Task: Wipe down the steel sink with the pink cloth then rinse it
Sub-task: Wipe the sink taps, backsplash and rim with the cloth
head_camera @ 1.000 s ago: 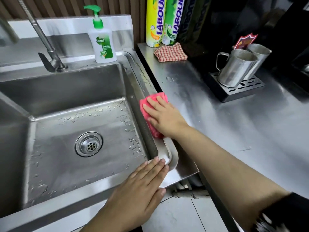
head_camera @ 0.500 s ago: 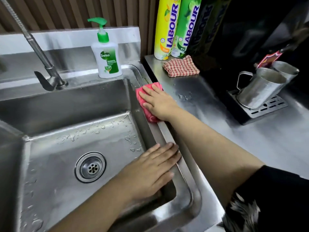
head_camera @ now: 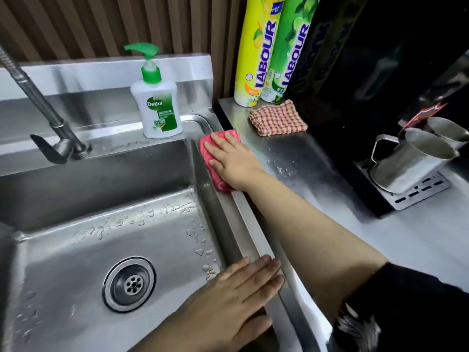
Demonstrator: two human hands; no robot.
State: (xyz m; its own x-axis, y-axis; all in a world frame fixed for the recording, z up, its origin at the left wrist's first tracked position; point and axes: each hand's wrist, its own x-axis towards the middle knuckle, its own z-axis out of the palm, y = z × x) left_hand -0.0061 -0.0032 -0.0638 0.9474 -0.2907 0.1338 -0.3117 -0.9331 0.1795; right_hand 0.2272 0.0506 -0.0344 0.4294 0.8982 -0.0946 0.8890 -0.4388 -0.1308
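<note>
The steel sink [head_camera: 76, 250] fills the left of the view, its basin wet with droplets around the round drain [head_camera: 129, 284]. My right hand [head_camera: 233, 161] lies flat on the pink cloth [head_camera: 206, 151], pressing it onto the sink's right rim near the back corner. My left hand [head_camera: 236, 295] rests flat, fingers together, on the same rim at the front, holding nothing. The tap [head_camera: 50, 128] stands at the back left; no water runs from it.
A Dettol soap pump bottle [head_camera: 158, 107] stands on the back ledge close to the cloth. On the counter to the right lie a checked cloth [head_camera: 278, 118], two tall LABOUR bottles [head_camera: 264, 52] and steel jugs [head_camera: 411, 161] on a black drip tray.
My right hand has slid the pink cloth along the right rim from its middle toward the back corner. My left hand stays flat near the front corner of the rim.
</note>
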